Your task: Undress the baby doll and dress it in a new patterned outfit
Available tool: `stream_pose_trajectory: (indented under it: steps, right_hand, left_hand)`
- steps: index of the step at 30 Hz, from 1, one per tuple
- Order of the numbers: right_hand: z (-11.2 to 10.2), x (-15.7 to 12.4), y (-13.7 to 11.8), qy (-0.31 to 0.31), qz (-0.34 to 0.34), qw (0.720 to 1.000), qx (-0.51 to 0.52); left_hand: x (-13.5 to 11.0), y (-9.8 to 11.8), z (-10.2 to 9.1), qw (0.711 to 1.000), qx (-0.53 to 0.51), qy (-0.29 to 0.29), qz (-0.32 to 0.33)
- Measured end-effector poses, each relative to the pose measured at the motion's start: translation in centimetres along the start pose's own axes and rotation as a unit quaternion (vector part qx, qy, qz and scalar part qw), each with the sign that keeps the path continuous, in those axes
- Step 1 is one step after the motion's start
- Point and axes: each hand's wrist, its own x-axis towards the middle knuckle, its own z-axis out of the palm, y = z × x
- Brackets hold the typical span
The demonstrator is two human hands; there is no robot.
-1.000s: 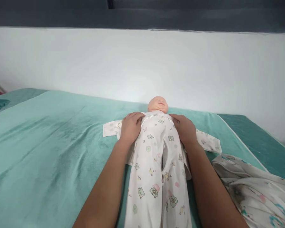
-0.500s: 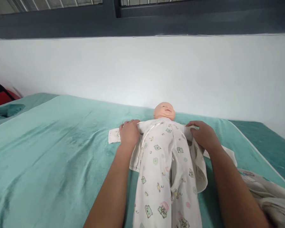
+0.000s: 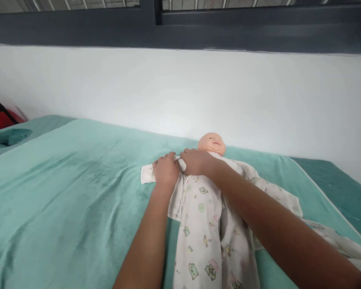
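Observation:
A baby doll (image 3: pixel 212 143) lies on its back on a teal blanket (image 3: pixel 63 188), dressed in a white printed sleepsuit (image 3: pixel 207 216). My left hand (image 3: pixel 165 170) rests on the suit's left shoulder and sleeve, fingers curled onto the cloth. My right hand (image 3: pixel 195 161) has crossed over the doll's chest and pinches the cloth at the same shoulder, right beside my left hand. Both hands touch each other there. The doll's body is hidden under the suit and my right forearm.
More white printed cloth (image 3: pixel 345 247) lies crumpled at the right edge of the blanket. A white wall (image 3: pixel 180 92) and a dark window frame (image 3: pixel 180 24) stand behind. A red and dark object (image 3: pixel 0 118) sits at the far left.
My right hand has moved from the doll's right side across its chest to the left shoulder, beside my left hand. The left hand has stayed put. The view has tilted up a little.

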Motion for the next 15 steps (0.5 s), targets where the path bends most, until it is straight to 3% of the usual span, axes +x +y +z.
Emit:
stream_pose_trajectory:
  steps: [7,12,15]
  right_hand:
    - [-0.3,-1.6,3.8,-0.034,0.026,0.997,0.066]
    - [0.2,-0.3,1.4,-0.008,-0.036,0.999,-0.008]
    - [0.3,0.5,0.2,-0.023,-0.081,0.996,-0.025]
  left_hand:
    - [0.3,-0.3,-0.2,0.999,-0.031,0.005,-0.035]
    - [0.2,-0.1,-0.1,0.999,-0.031,-0.001,-0.040]
    - [0.2,-0.1,-0.2,0.999,-0.032,-0.006,-0.039]
